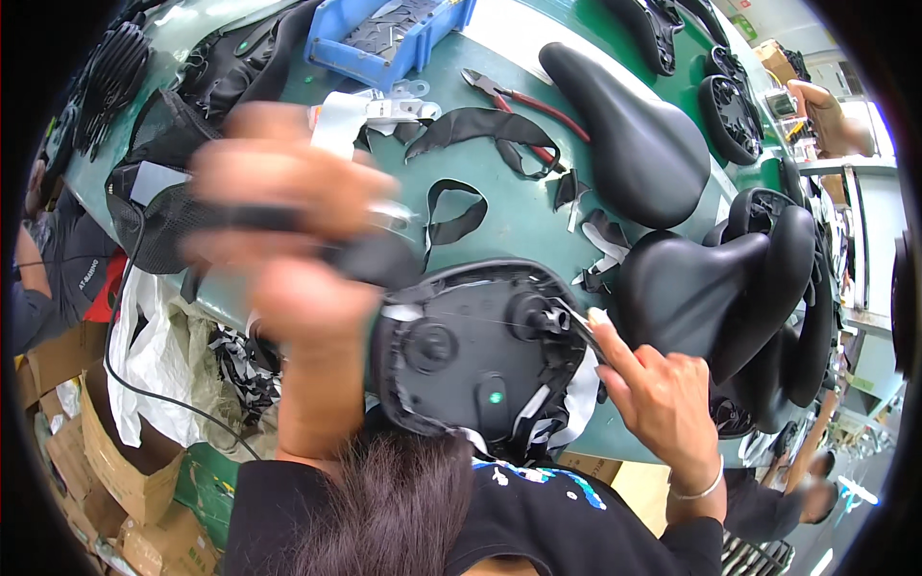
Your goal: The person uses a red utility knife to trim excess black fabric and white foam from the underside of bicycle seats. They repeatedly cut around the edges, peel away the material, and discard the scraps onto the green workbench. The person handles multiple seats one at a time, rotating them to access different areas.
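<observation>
Possibly, thin tool (pixel 585 330) gripped in right hand (pixel 661 398) could slip at two o'clock on seat (pixel 456 384), nicking it; left hand (pixel 288 182) blurred, grip unclear.

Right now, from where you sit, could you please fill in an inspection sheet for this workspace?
Surface: green table, partly covered.
Job's things: black seat, underside up, close to the person; slim tool with a metal tip at its rim.
Clutter: black strips, red-handled pliers and a blue bin; more black seats to the right.
Hands: right hand holds the slim tool; left hand blurred, grip unclear.
Cables: black cord at the left, running down past a white plastic bag.
Surroundings: cardboard boxes at lower left; other people on both sides.
</observation>
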`<state>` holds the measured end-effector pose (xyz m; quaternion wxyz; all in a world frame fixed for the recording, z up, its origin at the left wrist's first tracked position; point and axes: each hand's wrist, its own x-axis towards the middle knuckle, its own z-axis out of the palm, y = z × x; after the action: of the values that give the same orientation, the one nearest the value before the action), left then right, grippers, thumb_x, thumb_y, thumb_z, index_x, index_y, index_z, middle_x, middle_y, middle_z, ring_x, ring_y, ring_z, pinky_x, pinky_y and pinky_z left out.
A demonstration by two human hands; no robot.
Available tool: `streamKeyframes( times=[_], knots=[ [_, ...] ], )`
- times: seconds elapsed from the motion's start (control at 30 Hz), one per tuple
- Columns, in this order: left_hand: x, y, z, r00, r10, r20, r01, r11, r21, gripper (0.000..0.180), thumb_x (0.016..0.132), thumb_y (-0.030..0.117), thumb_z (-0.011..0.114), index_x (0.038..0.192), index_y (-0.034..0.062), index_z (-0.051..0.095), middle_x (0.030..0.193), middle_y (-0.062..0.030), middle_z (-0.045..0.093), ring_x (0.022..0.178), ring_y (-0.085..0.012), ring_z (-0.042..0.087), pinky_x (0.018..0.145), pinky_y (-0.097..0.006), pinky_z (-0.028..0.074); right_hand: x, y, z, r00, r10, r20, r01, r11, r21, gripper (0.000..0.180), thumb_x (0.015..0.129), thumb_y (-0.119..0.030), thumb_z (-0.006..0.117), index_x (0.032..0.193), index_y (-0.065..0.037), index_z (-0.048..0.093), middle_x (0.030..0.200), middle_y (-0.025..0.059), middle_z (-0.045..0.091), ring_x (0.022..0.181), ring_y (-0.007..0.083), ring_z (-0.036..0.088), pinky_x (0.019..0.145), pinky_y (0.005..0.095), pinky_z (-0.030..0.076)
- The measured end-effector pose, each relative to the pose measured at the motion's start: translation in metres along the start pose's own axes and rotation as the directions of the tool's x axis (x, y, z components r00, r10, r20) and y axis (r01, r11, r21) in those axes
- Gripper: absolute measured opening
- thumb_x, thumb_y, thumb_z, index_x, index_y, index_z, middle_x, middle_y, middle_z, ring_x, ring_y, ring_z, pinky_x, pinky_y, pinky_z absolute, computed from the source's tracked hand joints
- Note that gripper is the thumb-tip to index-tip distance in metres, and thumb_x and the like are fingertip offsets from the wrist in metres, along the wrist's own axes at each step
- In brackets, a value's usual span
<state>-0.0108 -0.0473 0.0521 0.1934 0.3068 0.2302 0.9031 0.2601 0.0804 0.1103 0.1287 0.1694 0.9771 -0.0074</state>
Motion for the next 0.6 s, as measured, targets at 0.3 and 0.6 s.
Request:
streamKeyframes(
  times=[0.3,0.6],
  knots=[
    [-0.007,0.045,-0.020,0.636,-0.678,-0.369,0.209,-0.308,0.928,0.049,0.072,0.040,0.078,0.099,0.0024,0.063,0.088,-0.0151,0.067,0.077,-0.0296,0.065,0.069,-0.037,0.051,-0.004,0.012,0.002,0.996,0.087,0.032,-0.092,0.967,0.238,0.052,0.080,-0.019,0.067,0.131,-0.015,0.055,0.067,0.0100,0.061,0.053,0.0277,0.056,0.049,0.0361,0.039],
    [-0.104,-0.004,0.028,0.616,-0.674,-0.409,0.787,0.508,0.349,0.064,0.077,0.011,0.068,0.132,-0.0005,0.038,0.125,-0.0101,0.051,0.113,-0.0189,0.052,0.098,-0.034,0.041,0.009,0.024,0.049,0.957,0.145,-0.252,-0.054,0.940,0.338,0.051,0.086,-0.024,0.063,0.134,-0.016,0.050,0.060,0.0104,0.057,0.050,0.0320,0.057,0.048,0.0408,0.043]
  ],
)
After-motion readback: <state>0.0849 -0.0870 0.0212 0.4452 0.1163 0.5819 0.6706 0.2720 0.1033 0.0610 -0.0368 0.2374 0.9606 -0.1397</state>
